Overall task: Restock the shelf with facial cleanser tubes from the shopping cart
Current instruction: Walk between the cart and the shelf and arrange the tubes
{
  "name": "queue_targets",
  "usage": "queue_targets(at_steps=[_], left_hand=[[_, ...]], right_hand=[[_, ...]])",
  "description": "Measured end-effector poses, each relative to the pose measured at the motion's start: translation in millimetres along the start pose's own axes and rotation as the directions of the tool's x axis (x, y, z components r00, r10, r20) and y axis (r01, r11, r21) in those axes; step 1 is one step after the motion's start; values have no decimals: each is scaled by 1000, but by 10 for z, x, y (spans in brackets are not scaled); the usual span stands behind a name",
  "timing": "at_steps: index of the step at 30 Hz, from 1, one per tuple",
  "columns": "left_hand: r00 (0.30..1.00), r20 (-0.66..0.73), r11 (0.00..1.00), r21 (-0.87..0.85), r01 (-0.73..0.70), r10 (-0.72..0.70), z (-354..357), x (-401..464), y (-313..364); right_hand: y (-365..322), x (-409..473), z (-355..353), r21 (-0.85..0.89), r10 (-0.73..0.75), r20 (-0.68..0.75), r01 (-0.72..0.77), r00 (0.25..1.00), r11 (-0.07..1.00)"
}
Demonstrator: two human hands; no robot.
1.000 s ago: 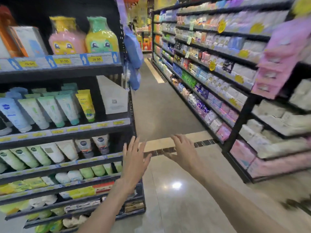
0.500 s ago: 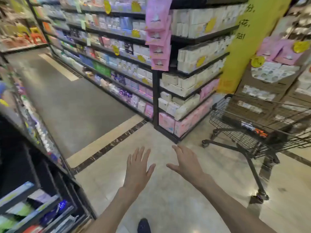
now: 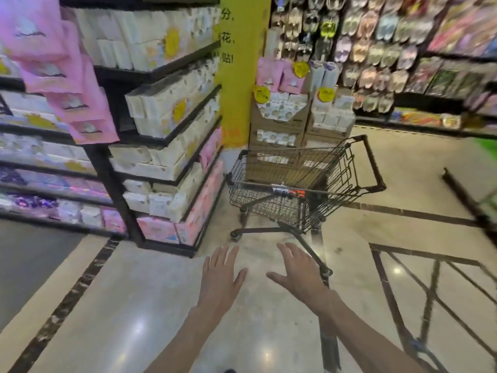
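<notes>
**Reaching for the cart — both hands empty**

Left hand [image 3: 222, 278] and right hand [image 3: 298, 273] are held out low over the floor [image 3: 150, 305], fingers spread, holding nothing. The cart [image 3: 301, 184] stands ahead of them, not yet touched; its near wheel sits just beyond the right hand. Handle is on the cart's far right side, basket open at the top.

Task items: something small lies on the basket bottom, a dark and orange patch [image 3: 291, 193] seen through the wire. Blurred, so I cannot tell whether these are the cleanser tubes, or how many. Left of the cart, a shelf unit [image 3: 172, 146] stacked with white and pink packs; behind the cart, cardboard display boxes [image 3: 279, 125] against a yellow pillar [image 3: 242, 76]. The cleanser shelf itself is not in view.

Judgement, step in hand: walk up and pick from the basket.
- Close in first — the basket looks deep and the items lie flat on the bottom.
- Reach from above, over the near rim, not through the wire.
- The cart is on wheels; steady the rim with one hand while the other picks.
- Take several tubes per trip if the grip allows.
</notes>
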State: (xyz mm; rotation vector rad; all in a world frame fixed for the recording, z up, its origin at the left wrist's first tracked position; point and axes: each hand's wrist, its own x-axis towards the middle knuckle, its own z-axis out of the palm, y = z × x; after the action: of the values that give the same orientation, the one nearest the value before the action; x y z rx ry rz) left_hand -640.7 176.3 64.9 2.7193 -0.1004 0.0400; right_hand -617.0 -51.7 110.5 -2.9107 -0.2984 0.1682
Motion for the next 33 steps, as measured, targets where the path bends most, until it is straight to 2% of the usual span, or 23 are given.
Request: queue_targets(at_steps=[10, 19, 33], left_hand=[[978, 96, 983, -37, -180, 183, 112, 1512, 47], [960, 155, 972, -69, -225, 234, 347, 3088, 109], [950, 265, 986, -57, -155, 164, 631, 5351, 458]], right_hand=[[338, 979, -130, 46, 229, -16, -228, 973, 973], [839, 2282, -89, 113, 301, -57, -294, 952, 949], [1793, 4459, -256, 218, 342, 16, -337, 940, 916]])
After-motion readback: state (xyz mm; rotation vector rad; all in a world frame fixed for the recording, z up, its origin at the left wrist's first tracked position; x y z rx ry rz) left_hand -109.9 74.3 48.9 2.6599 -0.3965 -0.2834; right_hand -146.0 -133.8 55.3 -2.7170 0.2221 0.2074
